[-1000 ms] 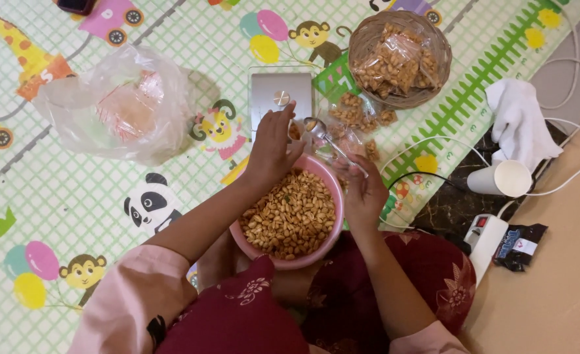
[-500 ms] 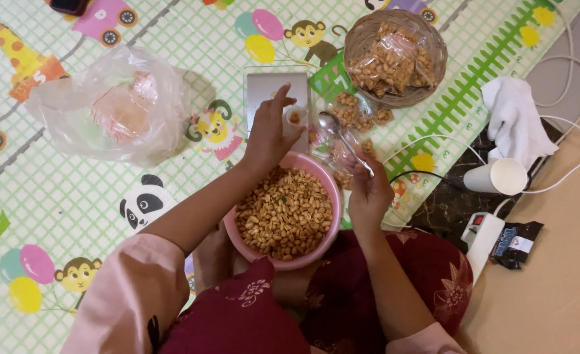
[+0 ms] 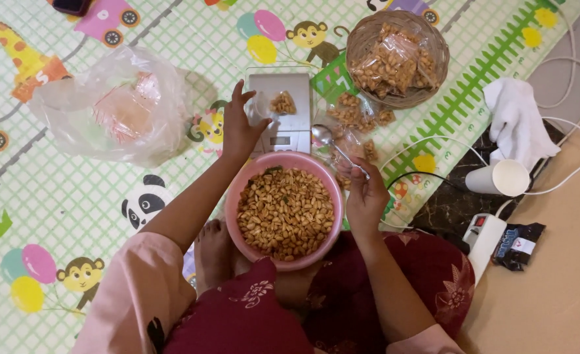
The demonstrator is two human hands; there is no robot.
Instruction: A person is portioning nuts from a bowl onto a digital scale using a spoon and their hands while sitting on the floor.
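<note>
My left hand (image 3: pixel 239 126) pinches the edge of a small clear bag of nuts (image 3: pixel 278 105) that rests on the silver kitchen scale (image 3: pixel 289 128). My right hand (image 3: pixel 363 194) grips a metal spoon (image 3: pixel 332 147), its empty bowl pointing up-left between the scale and the pink bowl. The pink bowl (image 3: pixel 250 178) full of roasted peanuts sits in front of my lap, between both arms.
A woven basket (image 3: pixel 434 46) of filled nut bags stands at the far right, with more small bags (image 3: pixel 362 115) lying below it. A crumpled clear plastic bag (image 3: pixel 109 111) lies at left. A white cup (image 3: pixel 498 177), white cloth (image 3: pixel 516 121), power strip (image 3: pixel 485 239) and cables sit at right.
My left hand moved from above the bowl out to the scale and set the small bag of nuts on it. The right hand with the spoon lowered slightly.
</note>
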